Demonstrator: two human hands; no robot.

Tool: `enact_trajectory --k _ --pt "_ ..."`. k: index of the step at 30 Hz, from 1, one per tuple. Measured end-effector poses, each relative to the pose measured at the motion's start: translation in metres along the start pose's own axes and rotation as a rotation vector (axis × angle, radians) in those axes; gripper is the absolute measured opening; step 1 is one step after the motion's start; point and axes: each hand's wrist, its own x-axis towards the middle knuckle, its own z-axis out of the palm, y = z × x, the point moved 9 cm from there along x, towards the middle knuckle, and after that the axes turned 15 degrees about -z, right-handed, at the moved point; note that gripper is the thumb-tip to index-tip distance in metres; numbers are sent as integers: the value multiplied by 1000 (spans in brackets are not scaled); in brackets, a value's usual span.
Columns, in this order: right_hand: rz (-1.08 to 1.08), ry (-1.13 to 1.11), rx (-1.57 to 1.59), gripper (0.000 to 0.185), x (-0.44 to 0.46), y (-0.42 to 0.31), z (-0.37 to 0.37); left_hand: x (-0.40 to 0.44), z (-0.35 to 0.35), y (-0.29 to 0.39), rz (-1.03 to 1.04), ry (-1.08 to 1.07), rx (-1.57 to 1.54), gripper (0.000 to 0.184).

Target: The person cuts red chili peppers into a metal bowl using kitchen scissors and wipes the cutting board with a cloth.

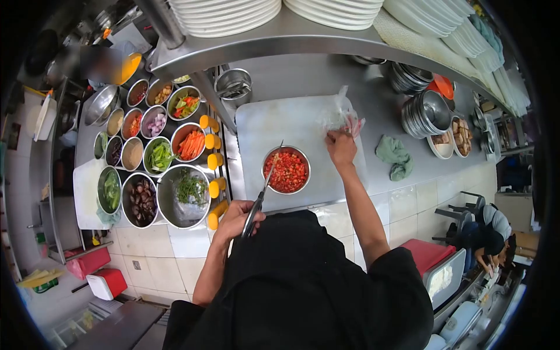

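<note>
My left hand (238,220) is closed around the black handles of a pair of scissors (260,201). Their blades point away from me, over the left side of a round metal bowl (308,175). Finely cut red chillies (286,169) fill much of that bowl, which stands on a white cutting board (256,125). On the board's far right part, my right hand (342,148) has its fingers closed on the near edge of a clear plastic bag (337,116). Something reddish shows through the bag, too blurred to name.
Left of the board stand metal pots of cut vegetables (190,144) and a row of yellow-capped bottles (214,160). A green cloth (394,156) and stacked metal bowls (424,114) lie to the right. A shelf (280,49) of white plates overhangs the counter. Another person (496,233) crouches far right.
</note>
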Motion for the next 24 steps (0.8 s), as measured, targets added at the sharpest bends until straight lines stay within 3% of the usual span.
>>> enact_trajectory --k 4,7,11,20,24 --pt "176 -13 -85 8 -10 -4 10 2 -7 -1 -12 -44 22 19" --pt "-23 41 -53 8 -20 -30 11 5 -10 -4 -13 -76 43 22" --pt "6 -235 33 11 -48 -54 19 4 -11 -3 -3 -113 46 22" --pt "86 142 -292 46 -42 -60 -53 -2 -12 -1 -9 -161 89 20" --pt "-165 118 -191 42 -33 -73 -63 -7 -11 -1 16 -117 77 19"
